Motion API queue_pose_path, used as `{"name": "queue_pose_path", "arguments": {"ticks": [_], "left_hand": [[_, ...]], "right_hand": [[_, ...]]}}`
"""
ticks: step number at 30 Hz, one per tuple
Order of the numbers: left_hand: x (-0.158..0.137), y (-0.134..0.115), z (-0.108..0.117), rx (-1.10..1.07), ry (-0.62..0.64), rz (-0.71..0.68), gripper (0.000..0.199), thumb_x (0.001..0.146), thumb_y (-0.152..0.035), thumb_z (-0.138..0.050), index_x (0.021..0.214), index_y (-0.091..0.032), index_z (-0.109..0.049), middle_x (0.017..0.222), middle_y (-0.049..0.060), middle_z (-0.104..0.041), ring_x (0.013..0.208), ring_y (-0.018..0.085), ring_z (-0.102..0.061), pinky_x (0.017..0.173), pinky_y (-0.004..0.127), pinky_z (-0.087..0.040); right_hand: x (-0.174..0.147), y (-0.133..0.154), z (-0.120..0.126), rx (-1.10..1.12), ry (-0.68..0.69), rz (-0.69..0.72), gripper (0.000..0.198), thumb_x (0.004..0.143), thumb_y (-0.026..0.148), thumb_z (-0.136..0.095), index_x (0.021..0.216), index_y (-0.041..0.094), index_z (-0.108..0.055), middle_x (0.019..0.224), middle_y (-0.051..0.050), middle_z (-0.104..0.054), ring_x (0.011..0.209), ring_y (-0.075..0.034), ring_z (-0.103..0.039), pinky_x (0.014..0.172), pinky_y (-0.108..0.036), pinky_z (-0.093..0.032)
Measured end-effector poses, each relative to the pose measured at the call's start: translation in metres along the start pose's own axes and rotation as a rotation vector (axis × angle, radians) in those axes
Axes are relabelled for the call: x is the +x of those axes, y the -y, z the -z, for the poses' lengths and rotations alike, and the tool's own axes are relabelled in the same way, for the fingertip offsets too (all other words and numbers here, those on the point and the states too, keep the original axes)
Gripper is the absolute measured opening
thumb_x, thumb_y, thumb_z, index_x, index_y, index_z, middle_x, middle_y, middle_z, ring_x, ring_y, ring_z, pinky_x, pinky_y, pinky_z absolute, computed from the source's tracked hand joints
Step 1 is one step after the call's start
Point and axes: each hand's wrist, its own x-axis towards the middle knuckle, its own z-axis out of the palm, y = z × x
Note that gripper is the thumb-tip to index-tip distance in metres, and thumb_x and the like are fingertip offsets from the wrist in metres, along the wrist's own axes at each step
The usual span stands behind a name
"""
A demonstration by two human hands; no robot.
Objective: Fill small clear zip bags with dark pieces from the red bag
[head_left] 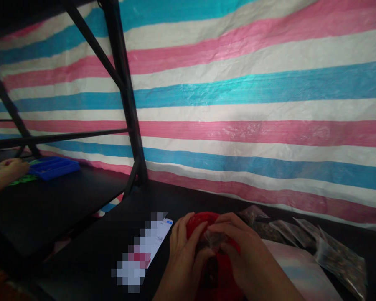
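In the lower middle of the head view, my left hand [182, 253] and my right hand [249, 244] face each other with bent fingers. Between their fingertips is a small clear plastic bag [215, 239], pinched from both sides. Behind and beneath it sits a red container or red bag [203, 218]; which of the two I cannot tell. Something dark shows inside the red thing, below my fingers. My forearms and hands cover much of it.
A phone with a lit screen [161, 234] lies left of my hands on the black table [97, 251]. Several clear bags of brownish bits [341, 261] lie at right beside a pale sheet [301, 267]. Another person's hands [14, 170] are near a blue tray [58, 166]. A black frame post [125, 96] rises before striped sheeting.
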Motion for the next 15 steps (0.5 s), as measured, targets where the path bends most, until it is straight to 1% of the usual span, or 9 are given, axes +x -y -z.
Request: {"name": "queue_pose_path", "arguments": {"ticks": [2, 4, 8, 10, 12, 15], "left_hand": [[-0.001, 0.000, 0.002, 0.004, 0.016, -0.011, 0.039, 0.098, -0.026, -0.055, 0.131, -0.035, -0.074, 0.164, 0.011, -0.040, 0.155, 0.039, -0.032, 0.128, 0.068, -0.025], [-0.001, -0.002, 0.004, -0.025, 0.024, -0.014, 0.035, 0.099, -0.028, -0.055, 0.125, -0.038, -0.077, 0.164, 0.009, -0.040, 0.155, 0.039, -0.032, 0.127, 0.068, -0.026], [-0.002, -0.006, 0.009, -0.143, 0.010, 0.022, 0.035, 0.099, -0.032, -0.057, 0.128, -0.040, -0.075, 0.163, 0.008, -0.039, 0.155, 0.037, -0.032, 0.129, 0.066, -0.024], [-0.003, -0.007, 0.012, -0.206, 0.012, 0.048, 0.035, 0.099, -0.034, -0.058, 0.128, -0.040, -0.075, 0.166, 0.007, -0.037, 0.158, 0.036, -0.029, 0.130, 0.064, -0.022], [-0.003, -0.008, 0.014, -0.256, 0.012, 0.074, 0.034, 0.099, -0.036, -0.058, 0.128, -0.040, -0.075, 0.168, 0.006, -0.033, 0.161, 0.036, -0.026, 0.131, 0.062, -0.021], [-0.002, -0.008, 0.015, -0.298, -0.004, 0.094, 0.034, 0.098, -0.035, -0.059, 0.127, -0.040, -0.075, 0.171, 0.004, -0.031, 0.162, 0.035, -0.026, 0.131, 0.060, -0.021]], "right_hand": [[0.001, 0.001, -0.001, -0.025, -0.002, 0.006, 0.054, 0.085, -0.007, -0.044, 0.107, 0.027, -0.080, 0.119, -0.004, -0.070, 0.108, -0.016, -0.070, 0.096, -0.027, -0.054], [0.002, 0.005, 0.000, -0.052, 0.002, -0.001, 0.052, 0.088, -0.005, -0.045, 0.106, 0.028, -0.081, 0.118, -0.004, -0.070, 0.107, -0.016, -0.071, 0.096, -0.027, -0.054], [0.003, 0.014, 0.004, -0.049, 0.016, 0.019, 0.049, 0.096, 0.002, -0.046, 0.108, 0.032, -0.082, 0.119, -0.003, -0.070, 0.105, -0.014, -0.072, 0.093, -0.024, -0.055], [0.003, 0.015, 0.005, -0.065, -0.022, 0.030, 0.047, 0.098, 0.004, -0.046, 0.111, 0.032, -0.081, 0.119, -0.003, -0.069, 0.105, -0.014, -0.073, 0.091, -0.023, -0.056], [0.003, 0.015, 0.006, -0.093, -0.090, 0.034, 0.046, 0.098, 0.005, -0.046, 0.111, 0.032, -0.081, 0.119, -0.003, -0.070, 0.104, -0.014, -0.073, 0.089, -0.022, -0.056], [0.003, 0.016, 0.008, -0.117, -0.170, 0.073, 0.043, 0.098, 0.007, -0.049, 0.110, 0.033, -0.081, 0.118, -0.002, -0.071, 0.105, -0.013, -0.073, 0.091, -0.022, -0.057]]}}
